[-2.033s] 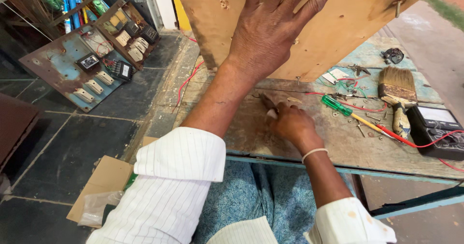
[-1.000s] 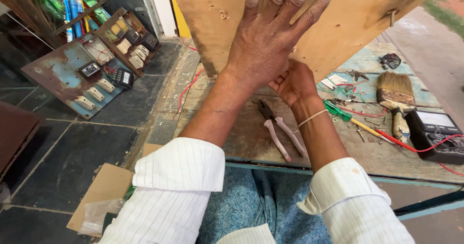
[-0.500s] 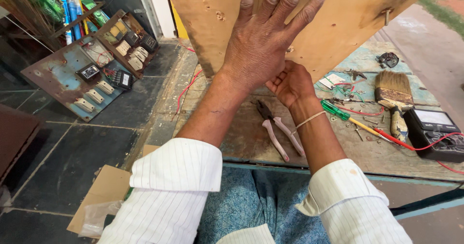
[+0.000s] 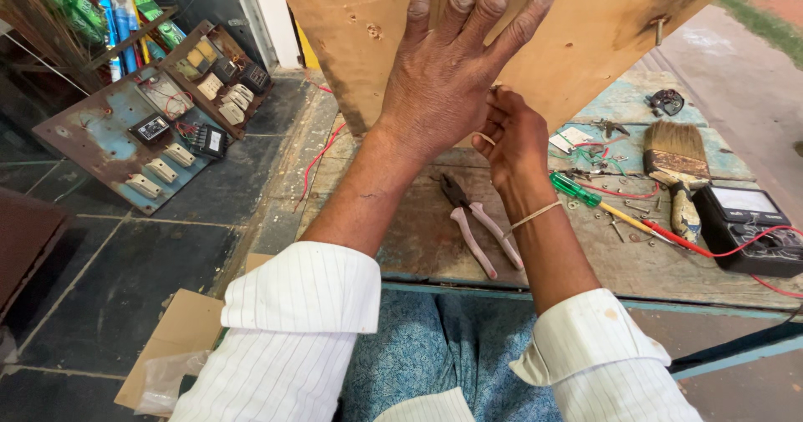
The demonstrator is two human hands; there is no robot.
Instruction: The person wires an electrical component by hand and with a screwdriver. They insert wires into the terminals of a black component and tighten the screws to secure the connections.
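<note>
Your right hand (image 4: 512,138) has risen off the pliers (image 4: 478,221) to the wooden board (image 4: 351,46), fingers curled; your left hand (image 4: 447,71) presses flat, spread, on it.

The board (image 4: 351,46) is light brown, the pliers (image 4: 481,225) have pink handles, the screwdriver (image 4: 577,190) is green, the sleeves (image 4: 293,330) are white with thin stripes

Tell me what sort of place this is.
Probably a small electrical repair workshop, open to the outdoors. A worn wooden workbench carries pliers, a screwdriver and a test meter, and a panel of switches leans on the floor nearby.
</note>
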